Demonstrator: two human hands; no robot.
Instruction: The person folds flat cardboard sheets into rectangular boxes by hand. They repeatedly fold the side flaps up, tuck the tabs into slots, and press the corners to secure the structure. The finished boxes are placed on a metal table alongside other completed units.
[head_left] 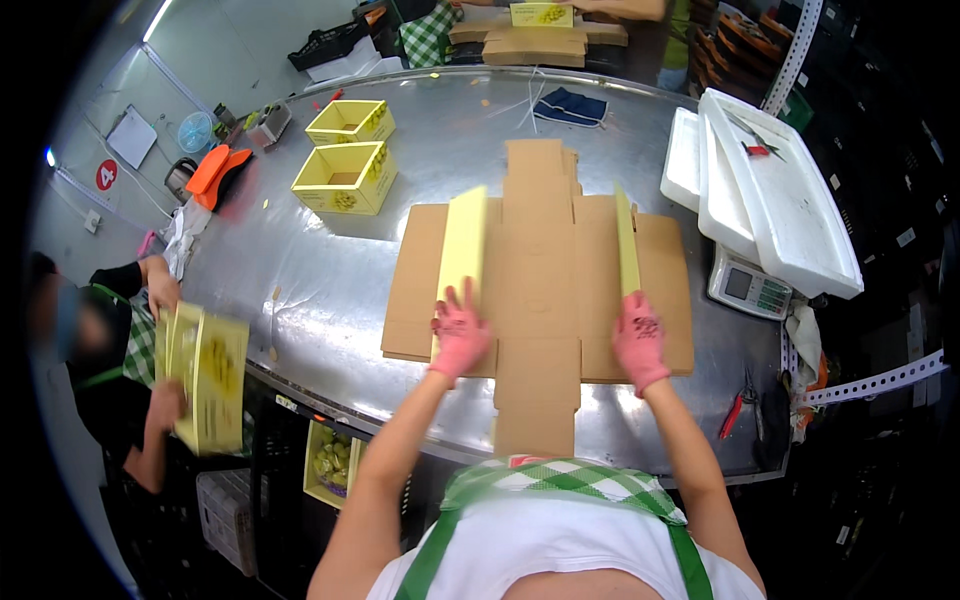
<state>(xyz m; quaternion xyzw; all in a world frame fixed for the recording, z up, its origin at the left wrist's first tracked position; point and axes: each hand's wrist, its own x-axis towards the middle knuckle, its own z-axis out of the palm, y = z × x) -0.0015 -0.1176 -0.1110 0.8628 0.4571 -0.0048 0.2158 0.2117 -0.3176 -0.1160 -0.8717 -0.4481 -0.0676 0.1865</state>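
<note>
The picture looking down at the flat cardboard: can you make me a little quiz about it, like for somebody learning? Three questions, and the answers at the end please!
1. Pick one: what is the right hand touching?
A) the red-handled pliers
B) a yellow panel
C) the blue cloth

2. True or false: the white foam trays are to the right of the flat cardboard.

3. Count: how many open yellow boxes stand on the shiny table, left of the flat cardboard?

Key:
1. B
2. True
3. Two
</note>
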